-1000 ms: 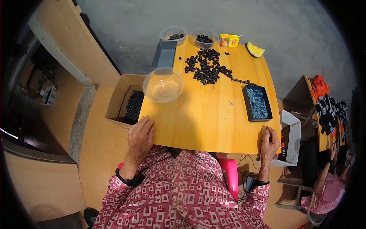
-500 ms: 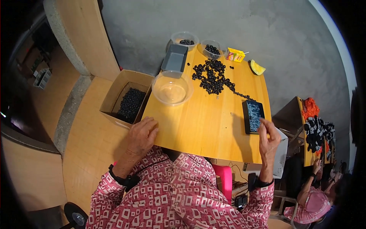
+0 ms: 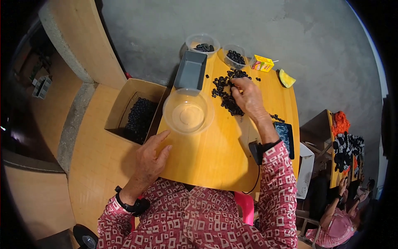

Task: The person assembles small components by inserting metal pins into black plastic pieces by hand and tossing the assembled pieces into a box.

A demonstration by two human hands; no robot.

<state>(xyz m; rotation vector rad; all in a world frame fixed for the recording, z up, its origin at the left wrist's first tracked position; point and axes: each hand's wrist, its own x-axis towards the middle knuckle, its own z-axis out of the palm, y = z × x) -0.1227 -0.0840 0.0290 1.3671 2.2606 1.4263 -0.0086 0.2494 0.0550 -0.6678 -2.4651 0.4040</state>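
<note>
My right hand (image 3: 248,98) reaches over a loose pile of small black ring-like parts (image 3: 226,99) on the wooden table. Its thumb and fingers are pinched together among the parts; what they hold, if anything, is hidden. My left hand (image 3: 150,159) rests at the table's near left edge, fingers apart and holding nothing. Just beyond it stands a round clear plastic bowl (image 3: 185,128). Partly behind my right forearm lies a shallow black tray (image 3: 291,143) of small, shiny bluish pieces. A short row of black parts (image 3: 277,118) lies by that tray's far end.
A grey rectangular tray (image 3: 190,68) touches the clear bowl. Two clear tubs with black parts, a yellow drink carton (image 3: 262,63) and a yellow fruit wedge (image 3: 287,78) line the far edge. Left of the table sits a cardboard box (image 3: 118,93) of black beads. Another person works far right.
My right hand has moved from the black tray, up and left, to the pile of black parts. My left hand stays near the table edge, its fingers now more spread.
</note>
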